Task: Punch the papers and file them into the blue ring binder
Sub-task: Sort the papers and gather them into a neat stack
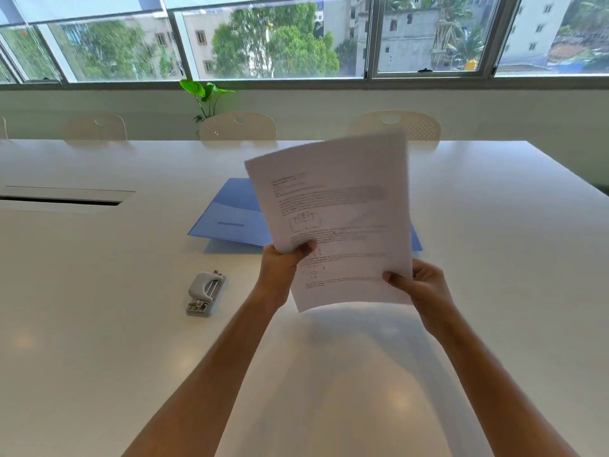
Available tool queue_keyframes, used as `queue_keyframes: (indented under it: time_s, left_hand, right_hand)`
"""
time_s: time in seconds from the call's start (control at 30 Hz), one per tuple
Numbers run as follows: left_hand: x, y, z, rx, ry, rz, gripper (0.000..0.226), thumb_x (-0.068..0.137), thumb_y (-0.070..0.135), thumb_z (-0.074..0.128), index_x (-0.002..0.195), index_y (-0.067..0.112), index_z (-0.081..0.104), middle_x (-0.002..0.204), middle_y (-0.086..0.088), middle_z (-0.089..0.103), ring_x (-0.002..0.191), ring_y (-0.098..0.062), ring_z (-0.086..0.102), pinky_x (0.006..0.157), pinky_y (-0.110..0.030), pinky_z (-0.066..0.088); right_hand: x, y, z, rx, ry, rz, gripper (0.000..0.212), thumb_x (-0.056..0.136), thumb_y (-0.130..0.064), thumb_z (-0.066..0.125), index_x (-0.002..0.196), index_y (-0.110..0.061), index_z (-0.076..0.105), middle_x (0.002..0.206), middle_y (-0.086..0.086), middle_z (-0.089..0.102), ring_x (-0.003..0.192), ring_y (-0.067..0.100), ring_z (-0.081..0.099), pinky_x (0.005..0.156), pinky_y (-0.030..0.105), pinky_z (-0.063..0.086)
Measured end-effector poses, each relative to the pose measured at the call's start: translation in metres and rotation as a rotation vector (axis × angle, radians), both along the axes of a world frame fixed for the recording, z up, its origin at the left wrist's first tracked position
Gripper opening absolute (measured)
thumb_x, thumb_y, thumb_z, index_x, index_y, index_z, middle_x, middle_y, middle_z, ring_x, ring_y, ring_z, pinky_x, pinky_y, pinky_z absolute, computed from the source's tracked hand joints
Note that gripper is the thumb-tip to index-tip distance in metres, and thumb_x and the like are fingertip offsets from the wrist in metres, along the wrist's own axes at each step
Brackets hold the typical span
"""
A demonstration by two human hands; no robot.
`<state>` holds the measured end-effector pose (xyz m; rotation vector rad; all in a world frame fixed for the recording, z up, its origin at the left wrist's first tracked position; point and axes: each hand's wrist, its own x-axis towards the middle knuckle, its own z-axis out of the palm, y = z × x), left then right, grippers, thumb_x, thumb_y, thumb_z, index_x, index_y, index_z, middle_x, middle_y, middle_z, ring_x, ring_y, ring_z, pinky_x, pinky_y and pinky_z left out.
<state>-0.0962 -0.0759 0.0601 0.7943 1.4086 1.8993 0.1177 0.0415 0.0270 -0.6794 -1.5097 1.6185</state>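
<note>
I hold a stack of printed white papers point(339, 219) upright above the table, tilted a little to the left. My left hand point(282, 266) grips their left edge with the thumb on the front. My right hand point(420, 283) grips the lower right corner. Behind the papers the blue ring binder point(232, 216) lies flat on the white table, mostly hidden by the sheets; I cannot tell if it is open. A grey hole punch point(205, 293) sits on the table to the left of my left forearm.
The white table point(99, 291) has a cable slot point(62, 201) at the left. Three cream chairs point(238, 127) stand along the far edge, with a green plant point(206, 94) under the window.
</note>
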Motion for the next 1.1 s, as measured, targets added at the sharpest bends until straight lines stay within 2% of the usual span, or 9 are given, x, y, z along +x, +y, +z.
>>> queue_keyframes:
  time_s: [0.2, 0.27, 0.33, 0.47, 0.63, 0.77, 0.93, 1.0, 1.1]
  left_hand:
    - [0.001, 0.007, -0.009, 0.166, -0.378, -0.01, 0.039, 0.082, 0.006, 0.068, 0.119, 0.013, 0.059, 0.116, -0.012, 0.067, 0.109, -0.034, 0.062, 0.088, -0.054, 0.052]
    - [0.01, 0.011, -0.017, 0.19, -0.436, -0.052, 0.045, 0.085, 0.008, 0.065, 0.129, 0.011, 0.053, 0.129, -0.018, 0.06, 0.118, -0.04, 0.056, 0.095, -0.06, 0.046]
    - [0.023, 0.013, -0.023, 0.201, -0.466, -0.099, 0.049, 0.085, 0.011, 0.064, 0.132, 0.01, 0.051, 0.133, -0.021, 0.056, 0.122, -0.041, 0.053, 0.099, -0.064, 0.041]
    - [0.038, 0.009, -0.032, 0.181, -0.488, -0.105, 0.044, 0.086, 0.008, 0.064, 0.129, 0.012, 0.054, 0.131, -0.019, 0.059, 0.121, -0.038, 0.055, 0.101, -0.06, 0.042]
    - [0.003, -0.019, -0.036, 0.178, -0.565, -0.129, 0.039, 0.083, 0.016, 0.06, 0.122, 0.016, 0.059, 0.115, -0.013, 0.069, 0.103, -0.027, 0.067, 0.078, -0.041, 0.058]
    - [-0.053, -0.046, -0.028, 0.014, -0.328, -0.195, 0.039, 0.084, 0.038, 0.049, 0.092, 0.011, 0.075, 0.093, -0.011, 0.074, 0.084, -0.024, 0.07, 0.074, -0.037, 0.052]
    - [-0.076, -0.042, -0.001, -0.151, 0.083, -0.323, 0.065, 0.059, 0.061, 0.078, 0.102, 0.013, 0.072, 0.098, -0.009, 0.073, 0.089, -0.029, 0.069, 0.074, -0.043, 0.056]
    - [-0.069, -0.035, 0.012, -0.165, 0.164, -0.332, 0.065, 0.057, 0.06, 0.08, 0.102, 0.014, 0.069, 0.093, -0.007, 0.072, 0.086, -0.027, 0.068, 0.073, -0.041, 0.057]
    - [-0.057, -0.027, 0.023, -0.137, 0.237, -0.294, 0.035, 0.071, 0.04, 0.075, 0.098, 0.018, 0.069, 0.089, -0.002, 0.073, 0.082, -0.023, 0.07, 0.069, -0.039, 0.056]
  right_hand:
    - [0.005, 0.0, -0.006, -0.201, 0.151, 0.047, 0.047, 0.045, -0.038, 0.092, 0.08, -0.011, 0.074, 0.081, 0.008, 0.072, 0.076, 0.02, 0.07, 0.076, 0.03, 0.057]
    - [-0.003, -0.009, -0.006, -0.245, 0.248, 0.087, 0.025, 0.067, -0.02, 0.078, 0.089, -0.011, 0.073, 0.09, 0.007, 0.074, 0.083, 0.021, 0.071, 0.081, 0.034, 0.057]
    - [-0.013, -0.02, -0.003, -0.298, 0.329, 0.055, 0.024, 0.075, -0.004, 0.064, 0.099, -0.007, 0.068, 0.098, 0.008, 0.075, 0.09, 0.024, 0.07, 0.083, 0.039, 0.058]
    - [-0.017, -0.023, -0.001, -0.288, 0.332, -0.056, 0.023, 0.08, 0.002, 0.061, 0.101, -0.004, 0.067, 0.098, 0.007, 0.075, 0.091, 0.025, 0.069, 0.084, 0.045, 0.056]
    - [0.01, -0.004, 0.002, -0.112, 0.149, -0.135, 0.01, 0.083, 0.006, 0.061, 0.089, 0.001, 0.067, 0.082, 0.002, 0.076, 0.075, 0.019, 0.071, 0.067, 0.036, 0.059]
    - [0.033, 0.014, 0.009, -0.037, 0.049, -0.142, 0.027, 0.083, 0.01, 0.062, 0.07, -0.009, 0.076, 0.074, 0.0, 0.076, 0.067, 0.014, 0.071, 0.061, 0.028, 0.059]
    - [0.039, 0.021, 0.017, 0.031, -0.003, -0.082, 0.032, 0.08, 0.008, 0.065, 0.066, -0.017, 0.078, 0.075, -0.002, 0.076, 0.068, 0.013, 0.071, 0.066, 0.028, 0.059]
    - [0.036, 0.018, 0.019, 0.056, -0.016, -0.053, 0.03, 0.078, 0.004, 0.067, 0.065, -0.021, 0.079, 0.074, -0.004, 0.076, 0.068, 0.011, 0.07, 0.065, 0.025, 0.058]
    - [0.033, 0.016, 0.02, 0.094, -0.035, -0.03, 0.032, 0.079, 0.003, 0.067, 0.066, -0.024, 0.079, 0.074, -0.006, 0.076, 0.068, 0.01, 0.07, 0.064, 0.025, 0.058]
